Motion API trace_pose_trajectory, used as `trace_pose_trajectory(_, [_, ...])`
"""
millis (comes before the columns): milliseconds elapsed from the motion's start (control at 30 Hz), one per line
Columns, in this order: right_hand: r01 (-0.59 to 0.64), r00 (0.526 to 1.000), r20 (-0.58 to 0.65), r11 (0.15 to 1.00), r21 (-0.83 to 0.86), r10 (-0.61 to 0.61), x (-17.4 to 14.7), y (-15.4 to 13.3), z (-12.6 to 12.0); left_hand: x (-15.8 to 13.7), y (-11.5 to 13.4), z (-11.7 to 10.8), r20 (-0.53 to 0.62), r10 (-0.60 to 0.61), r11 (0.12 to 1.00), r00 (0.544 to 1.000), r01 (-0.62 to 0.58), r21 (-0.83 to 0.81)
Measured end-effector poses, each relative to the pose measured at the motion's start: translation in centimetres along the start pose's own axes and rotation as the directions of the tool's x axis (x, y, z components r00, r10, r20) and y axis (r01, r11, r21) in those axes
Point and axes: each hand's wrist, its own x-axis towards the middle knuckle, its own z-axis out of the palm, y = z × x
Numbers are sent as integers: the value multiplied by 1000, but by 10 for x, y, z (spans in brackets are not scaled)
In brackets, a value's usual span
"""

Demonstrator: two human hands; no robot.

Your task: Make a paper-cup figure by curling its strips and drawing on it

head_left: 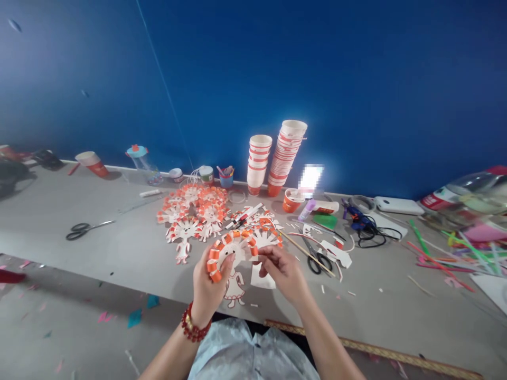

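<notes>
My left hand (pixel 214 279) is closed on a paper-cup figure (pixel 233 287) with a drawn face, a dress-shaped body and a ring of curled orange-tipped strips. At the figure's right side, the fingertips of my right hand (pixel 277 269) pinch the end of one strip. A similar fringed cup piece (pixel 267 238) lies just behind the held figure. Below my right fingers is a piece of white paper (pixel 262 277). Farther back on the left rests a group of finished-looking paper figures (pixel 190 206) with the same orange curls.
Two tall stacks of paper cups (pixel 287 155) stand by the blue wall. Black-handled scissors (pixel 317 261) lie right of my hand, other scissors (pixel 81 230) at the left. A blue glue gun (pixel 362 220), glue stick (pixel 306 210) and colored pipe cleaners (pixel 439 258) lie to the right.
</notes>
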Motion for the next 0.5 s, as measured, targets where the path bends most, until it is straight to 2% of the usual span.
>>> trace_pose_trajectory(100, [3,1000,5,1000,-12,-3,1,-3,0,0,1,0,9,17,1000,1000,-17,-13])
trace_pose_trajectory(333, [-104,993,-31,981,163,110,6,-2,4,-1,2,0,33,5,1000,999,-5,-28])
trace_pose_trajectory(500, [-141,988,-32,974,178,148,8,-2,5,-1,3,0,24,-7,999,1000,8,-41])
